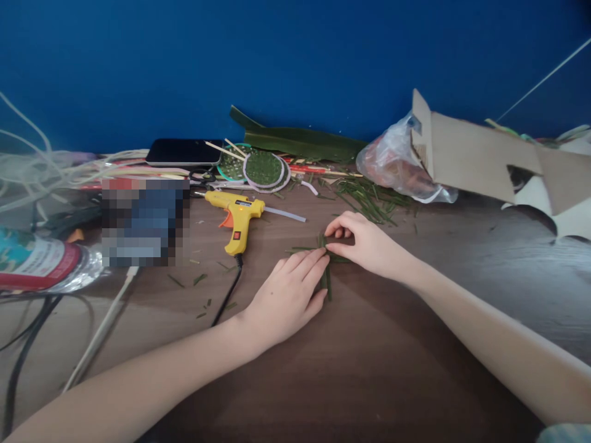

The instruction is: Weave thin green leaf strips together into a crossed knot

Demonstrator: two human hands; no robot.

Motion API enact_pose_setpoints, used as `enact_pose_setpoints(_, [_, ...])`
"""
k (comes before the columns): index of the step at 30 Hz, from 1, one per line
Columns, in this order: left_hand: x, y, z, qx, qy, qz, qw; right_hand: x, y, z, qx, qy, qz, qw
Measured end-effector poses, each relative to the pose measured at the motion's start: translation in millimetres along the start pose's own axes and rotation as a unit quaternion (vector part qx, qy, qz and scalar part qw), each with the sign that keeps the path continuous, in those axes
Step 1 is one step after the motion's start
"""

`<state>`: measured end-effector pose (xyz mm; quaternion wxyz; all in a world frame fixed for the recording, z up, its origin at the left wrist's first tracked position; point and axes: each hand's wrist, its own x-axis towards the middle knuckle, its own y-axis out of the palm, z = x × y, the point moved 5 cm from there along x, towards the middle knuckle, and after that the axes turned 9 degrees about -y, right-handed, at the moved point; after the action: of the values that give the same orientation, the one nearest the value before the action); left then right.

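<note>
Several narrow green leaf strips [329, 284] lie crossed on the brown table under my fingers. My left hand [295, 292] rests over them with its fingers stretched out, the fingertips pressing near the crossing. Thumb and forefinger of my right hand [360, 243] come together in a pinch at the upper end of the strips, on a leaf strip. How the strips are joined under my fingers is hidden. Left of my hands lies a yellow hot glue gun [242, 215] with a glue stick [286, 214] poking from its back.
Behind are two round leaf-filled hoops [263, 169], a black phone [184, 151], scissors [203, 178], long leaves [305, 143] and a pile of cut strips [369, 200]. A plastic bag [397, 163] and cardboard box [480, 154] stand right. A bottle [41, 261] and cables [104, 329] lie left.
</note>
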<state>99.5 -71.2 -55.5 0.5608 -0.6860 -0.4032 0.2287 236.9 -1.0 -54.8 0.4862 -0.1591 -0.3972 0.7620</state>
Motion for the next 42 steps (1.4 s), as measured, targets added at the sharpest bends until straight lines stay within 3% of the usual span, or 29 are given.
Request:
enact_pose_setpoints(9, [0.9,0.3,0.2,0.003,0.0,-0.002,1.0,-0.9,4.2,3.8,-0.026,0.022,-0.046,0.998])
enact_pose_setpoints(42, [0.8,-0.7,0.6,-0.002,-0.003,0.001,1.0,-0.9,1.1,7.2,-0.029,0.008,-0.061,0.998])
